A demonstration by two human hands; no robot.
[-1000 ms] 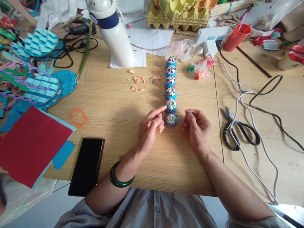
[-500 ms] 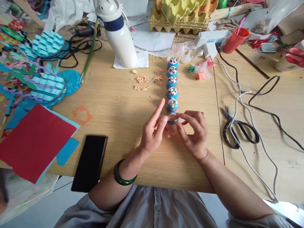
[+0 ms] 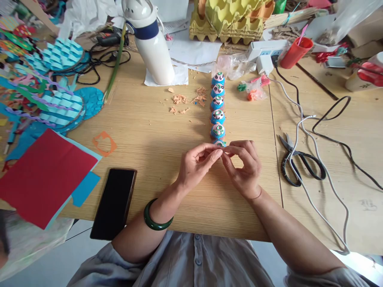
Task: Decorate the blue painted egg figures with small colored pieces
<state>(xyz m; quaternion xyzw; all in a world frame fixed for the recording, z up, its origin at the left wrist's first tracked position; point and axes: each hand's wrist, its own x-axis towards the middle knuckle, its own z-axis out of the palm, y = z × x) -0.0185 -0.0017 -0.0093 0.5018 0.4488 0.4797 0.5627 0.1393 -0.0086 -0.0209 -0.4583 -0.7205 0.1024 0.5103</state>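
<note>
Several small blue domes with pale tops and green and dark bits (image 3: pixel 217 116) stand in a row down the middle of the table. At the near end of that row, my left hand (image 3: pixel 196 163) is closed in a pinch, thumb against fingers. My right hand (image 3: pixel 243 165) pinches too, its fingertips meeting those of the left. Whatever lies between the fingertips is too small to make out. Both hands partly cover the nearest dome (image 3: pixel 219 142).
Black-handled scissors (image 3: pixel 302 161) and a white cable (image 3: pixel 326 167) lie on the right. On the left are a phone (image 3: pixel 113 203) and red paper (image 3: pixel 49 175). A white flask (image 3: pixel 152 52), egg trays (image 3: pixel 227 24) and a red cup (image 3: pixel 296 51) stand at the back.
My left thumb and forefinger, spread apart before, have closed together against the right fingertips. My right hand has stayed almost still in its pinch.
</note>
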